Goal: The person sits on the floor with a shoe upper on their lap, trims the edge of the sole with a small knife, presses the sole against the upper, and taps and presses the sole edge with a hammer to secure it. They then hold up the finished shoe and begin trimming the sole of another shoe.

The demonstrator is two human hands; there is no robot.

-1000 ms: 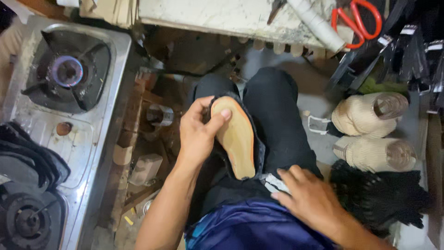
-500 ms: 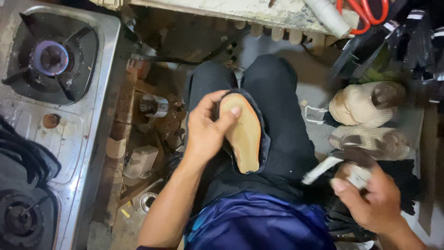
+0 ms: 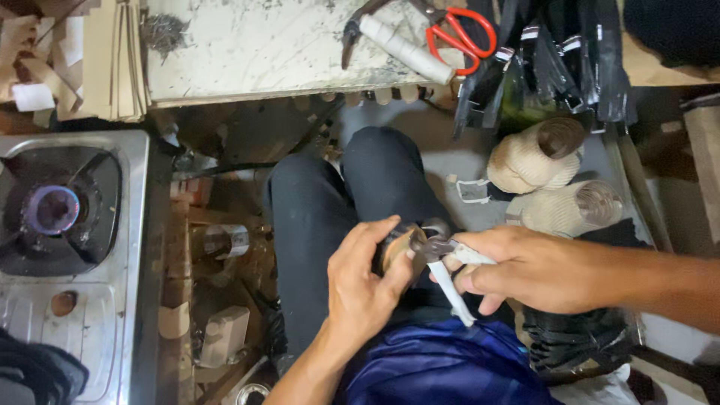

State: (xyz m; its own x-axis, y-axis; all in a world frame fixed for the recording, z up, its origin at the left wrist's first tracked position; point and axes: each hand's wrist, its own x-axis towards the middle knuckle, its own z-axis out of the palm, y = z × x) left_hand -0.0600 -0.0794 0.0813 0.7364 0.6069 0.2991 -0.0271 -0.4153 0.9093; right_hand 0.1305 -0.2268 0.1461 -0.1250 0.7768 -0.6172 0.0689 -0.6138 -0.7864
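Head view, lower middle of frame. Left hand [image 3: 362,281] now wraps the near end of the tan shoe sole [image 3: 395,246], fingers curled tight over it, thumb on its right edge; sole sits on the lap, on the dark trousers [image 3: 360,202], largely hidden by the hand. One second ago the sole lay face-up along the thigh under a flat left palm, and the right hand rested empty on the lap.

Change: half a second ago the right hand was off at lower right, lifting a tool. Now the right hand [image 3: 536,270] has come in from the right edge, fingers closed round the white-wrapped handles of a pair of pliers [image 3: 444,259]. Metal nose of the pliers touches the sole's edge just beside the left thumb. Whether it bites the edge or only rests on it: cannot tell.

Judgement: holding has given way to tool work on the sole's rim; left hand acts as clamp.

Surroundings. Gas stove [image 3: 64,225] at left, camera shifted so it sits lower in frame than before. Tabletop [image 3: 262,45] along the top, with red-handled scissors [image 3: 461,34] at upper right. Two pale shoe forms [image 3: 555,184] at right, well apart from both hands.
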